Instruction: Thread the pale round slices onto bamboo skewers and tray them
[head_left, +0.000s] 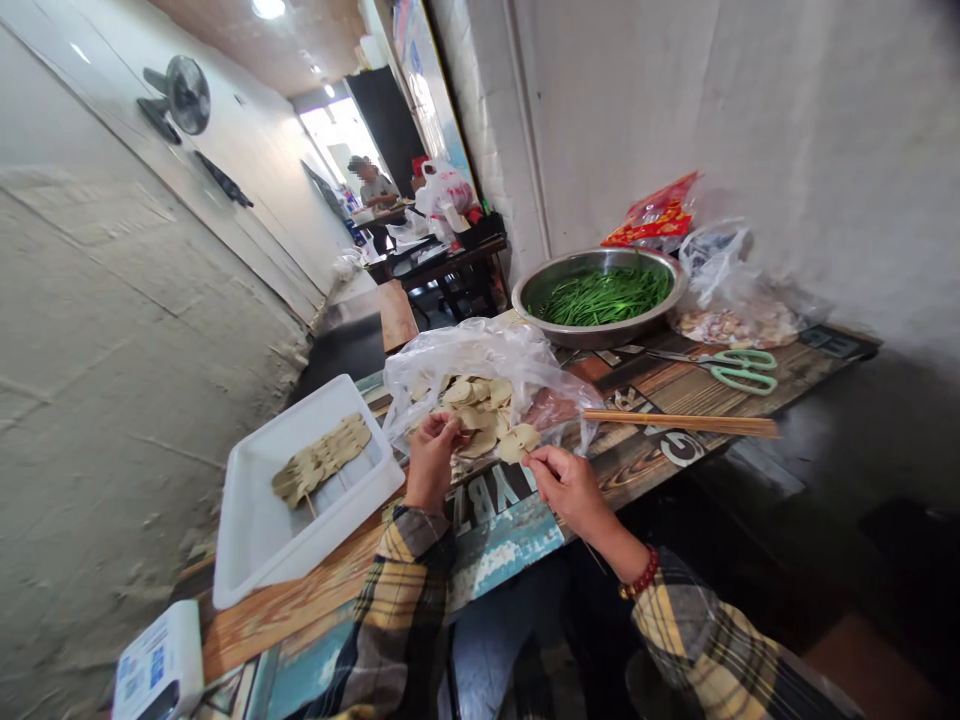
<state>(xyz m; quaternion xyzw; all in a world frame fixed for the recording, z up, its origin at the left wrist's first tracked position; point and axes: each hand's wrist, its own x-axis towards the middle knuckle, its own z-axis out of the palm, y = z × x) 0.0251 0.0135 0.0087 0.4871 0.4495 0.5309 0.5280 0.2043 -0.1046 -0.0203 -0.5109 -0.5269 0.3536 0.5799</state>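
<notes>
Taking the centre of the view as the middle of a clock, we see first the wood-patterned table (pixel 510 552), printed with lettering and patches of worn turquoise. At 8 o'clock on it lies a white plastic tray (pixel 262 525); at 2 o'clock stands a stainless-steel basin (pixel 592 338) holding long green stalks (pixel 600 296). The translucent plastic bag (pixel 517 347) lies crumpled and open at the centre. At about 3 o'clock we find a bundle of thin wooden sticks (pixel 682 423), its near end against the bag's edge, with green-handled scissors (pixel 714 362) just beyond.

Inside the tray we see a skewered row of slices (pixel 322 460), overlapping like ripples, with stick ends poking out toward the near side. The loose slices (pixel 487 394) heap in the bag's mouth: pale beige, thin, flat and roundish, matt on top, some lapping over others at odd angles.

The left hand (pixel 433 456) is at 7 o'clock, at the near edge of the heap; its thumb and forefinger are drawn together, but we cannot tell whether they have hold of a slice. The right hand (pixel 566 488), between 4 and 5 o'clock, pinches a thin skewer (pixel 595 558) with its fingers closed. On the skewer's far end, at 5 o'clock, we see one pale slice (pixel 519 443), broad face up, just clear of the fingertips.
</notes>
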